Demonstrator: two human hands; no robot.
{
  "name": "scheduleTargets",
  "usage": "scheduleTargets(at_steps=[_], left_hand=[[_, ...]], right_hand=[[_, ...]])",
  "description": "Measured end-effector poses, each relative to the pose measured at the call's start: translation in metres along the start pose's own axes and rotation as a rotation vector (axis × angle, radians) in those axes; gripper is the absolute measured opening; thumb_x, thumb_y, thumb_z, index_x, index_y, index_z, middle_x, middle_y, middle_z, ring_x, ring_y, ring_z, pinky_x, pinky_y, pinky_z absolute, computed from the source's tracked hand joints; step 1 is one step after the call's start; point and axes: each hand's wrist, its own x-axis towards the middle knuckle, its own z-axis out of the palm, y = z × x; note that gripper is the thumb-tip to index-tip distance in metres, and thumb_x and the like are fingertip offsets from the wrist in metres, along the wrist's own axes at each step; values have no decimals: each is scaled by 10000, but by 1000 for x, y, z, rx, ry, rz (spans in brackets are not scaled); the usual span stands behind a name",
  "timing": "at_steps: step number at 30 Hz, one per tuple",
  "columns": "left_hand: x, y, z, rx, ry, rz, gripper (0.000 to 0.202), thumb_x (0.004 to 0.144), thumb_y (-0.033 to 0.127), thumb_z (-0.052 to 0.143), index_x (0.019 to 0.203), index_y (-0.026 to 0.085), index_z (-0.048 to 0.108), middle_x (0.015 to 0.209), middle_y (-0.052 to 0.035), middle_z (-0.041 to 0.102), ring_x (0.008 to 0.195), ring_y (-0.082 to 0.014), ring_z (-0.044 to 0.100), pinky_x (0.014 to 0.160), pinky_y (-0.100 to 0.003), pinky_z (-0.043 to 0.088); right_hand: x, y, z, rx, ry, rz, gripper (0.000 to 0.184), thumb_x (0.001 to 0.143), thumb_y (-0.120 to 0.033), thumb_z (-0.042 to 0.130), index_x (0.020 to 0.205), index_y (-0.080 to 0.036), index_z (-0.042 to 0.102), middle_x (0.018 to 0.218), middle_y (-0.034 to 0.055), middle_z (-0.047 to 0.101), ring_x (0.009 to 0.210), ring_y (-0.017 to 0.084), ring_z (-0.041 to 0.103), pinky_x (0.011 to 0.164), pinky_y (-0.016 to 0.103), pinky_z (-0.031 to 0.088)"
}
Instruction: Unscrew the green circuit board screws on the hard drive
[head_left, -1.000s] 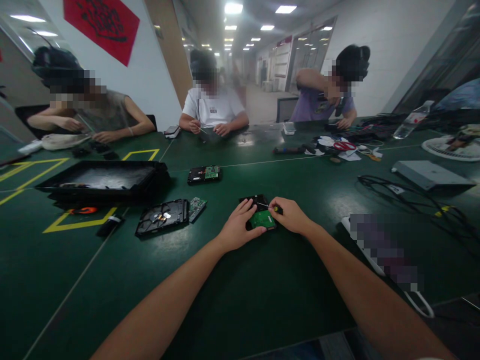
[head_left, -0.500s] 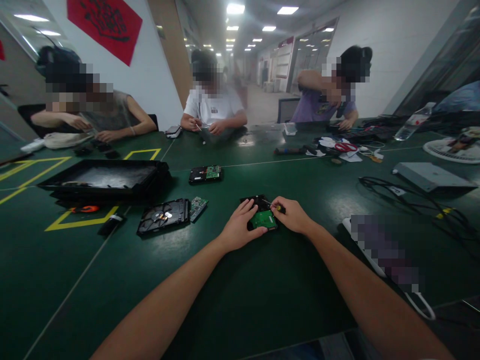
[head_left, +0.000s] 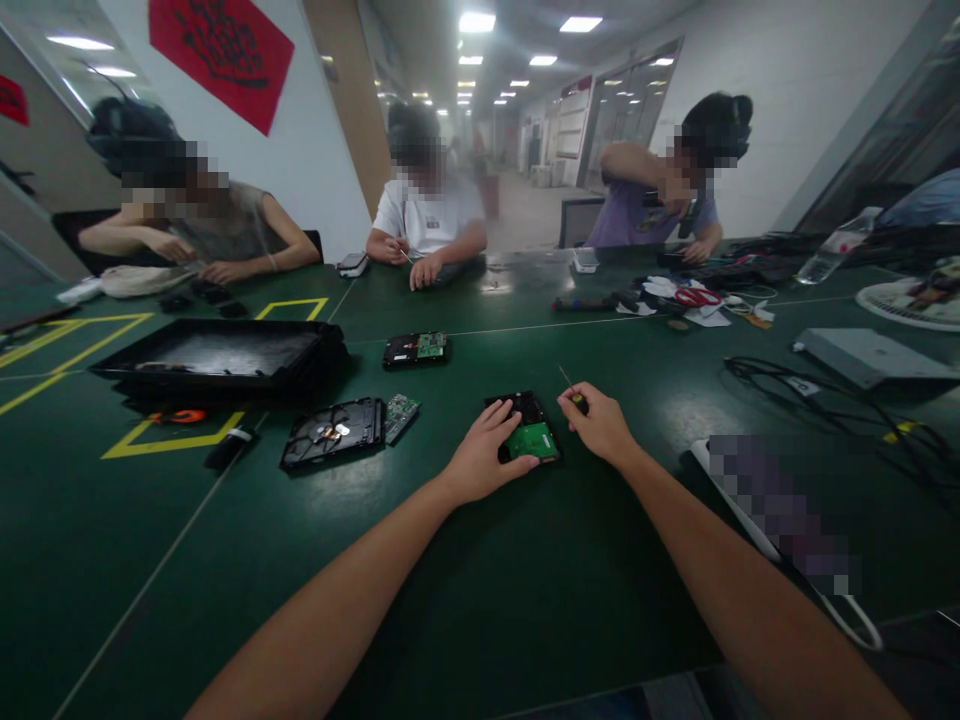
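Observation:
A hard drive (head_left: pixel 535 440) with a green circuit board lies on the dark green table in front of me. My left hand (head_left: pixel 481 452) holds it from the left, fingers over its far side and thumb along the near edge, hiding part of it. To the right of the drive, my right hand (head_left: pixel 602 425) is closed around a small screwdriver (head_left: pixel 579 401) with a yellow and black handle. Its thin shaft points up and away, clear of the drive. Left of my hands lie another hard drive (head_left: pixel 330 436) and a loose circuit board (head_left: pixel 401 415).
A third hard drive (head_left: pixel 415 349) lies farther back. Black trays (head_left: pixel 217 355) stand at the left. On the right are a silver box (head_left: pixel 874 358), black cables (head_left: pixel 795 385) and a white-edged item with blurred top (head_left: pixel 780 520). Three people sit across the table.
My right hand has drawn the screwdriver away from the hard drive to the right, its tip now raised. My left hand stays on the drive. The view has shifted slightly.

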Motion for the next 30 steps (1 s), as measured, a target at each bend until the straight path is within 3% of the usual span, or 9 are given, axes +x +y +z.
scheduleTargets(at_steps=[5, 9, 12, 17, 23, 26, 30], left_hand=[[-1, 2, -3, -16, -6, 3, 843, 914, 702, 634, 1577, 208, 471, 1729, -103, 248, 1622, -315, 146, 1301, -530, 223], [-1, 4, -5, -16, -9, -1, 827, 916, 701, 632, 1568, 211, 488, 1731, -97, 241, 1623, -312, 145, 1298, -532, 231], [-2, 4, -3, -22, 0, 3, 795, 910, 678, 659, 1556, 238, 507, 1730, -83, 246, 1620, -321, 157, 1294, -547, 238], [-2, 3, -1, -23, 17, 12, 771, 913, 680, 658, 1531, 234, 542, 1723, -95, 269, 1618, -321, 172, 1293, -547, 237], [0, 4, -1, -20, 17, 17, 734, 912, 651, 677, 1516, 251, 557, 1724, -90, 268, 1616, -320, 181, 1291, -550, 238], [0, 6, -1, -23, 17, 20, 730, 910, 644, 681, 1510, 247, 560, 1721, -92, 281, 1615, -320, 186, 1295, -535, 234], [-1, 6, -1, -43, 34, 19, 704, 906, 634, 693, 1477, 238, 584, 1715, -101, 301, 1612, -321, 200, 1294, -527, 242]], right_hand=[[9, 23, -5, 81, 190, 144, 304, 903, -488, 679, 1058, -228, 658, 888, 46, 731, 701, 213, 700, 672, 364, 547], [13, 39, -5, 125, 230, 194, 416, 891, -396, 656, 1262, -219, 587, 1072, 91, 721, 803, 233, 717, 704, 398, 598], [15, 45, -3, 154, 237, 200, 450, 882, -338, 639, 1312, -226, 568, 1118, 97, 706, 866, 241, 724, 746, 416, 622], [15, 45, -1, 197, 239, 185, 428, 861, -301, 671, 1276, -227, 593, 1134, 85, 702, 869, 222, 740, 777, 412, 642], [14, 37, -5, 262, 279, 149, 478, 888, -440, 708, 1280, -210, 561, 1210, 115, 686, 844, 210, 768, 707, 354, 655], [13, 34, -9, 217, 324, 116, 398, 890, -464, 712, 1183, -209, 623, 1140, 101, 712, 867, 222, 761, 732, 373, 651], [11, 30, -13, 109, 369, 69, 331, 904, -424, 691, 1172, -230, 690, 1220, 104, 688, 937, 234, 737, 836, 441, 637]])
